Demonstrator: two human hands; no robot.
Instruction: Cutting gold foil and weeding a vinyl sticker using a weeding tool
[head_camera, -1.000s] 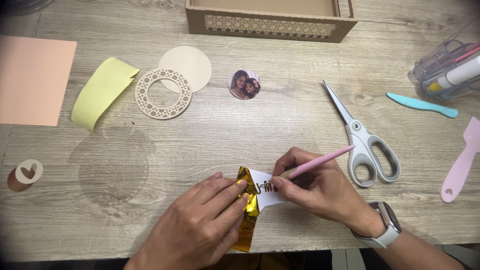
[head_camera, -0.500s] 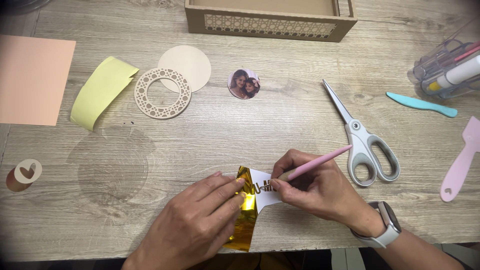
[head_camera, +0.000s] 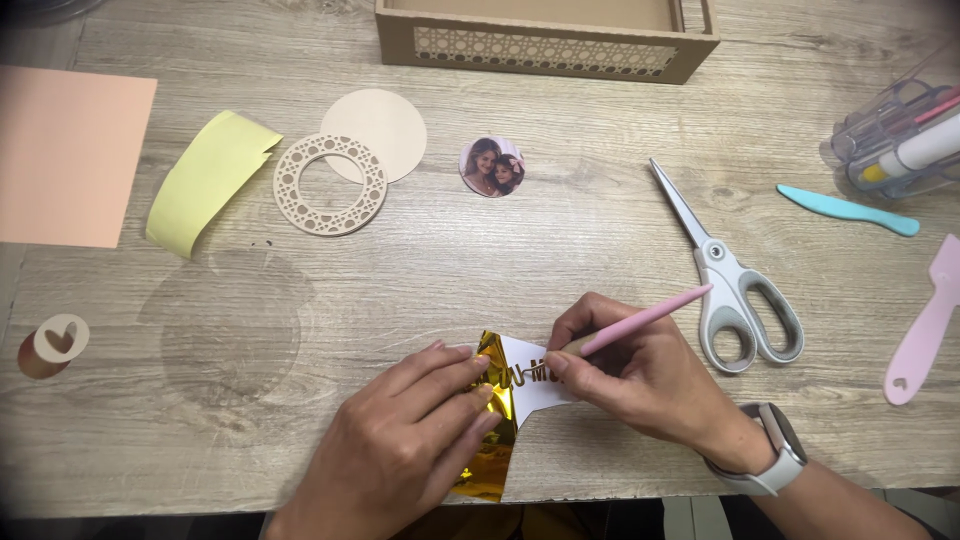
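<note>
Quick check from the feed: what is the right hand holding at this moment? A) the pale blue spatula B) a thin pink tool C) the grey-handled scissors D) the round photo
B: the right hand grips a thin pink tool with its tip down on the white sheet, while the scissors, the blue spatula and the round photo lie untouched on the table.

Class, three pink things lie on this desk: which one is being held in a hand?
The thin pink stick tool, gripped like a pen by the right hand. The pink spatula at the right edge and the pink paper sheet at the left lie untouched.
</note>
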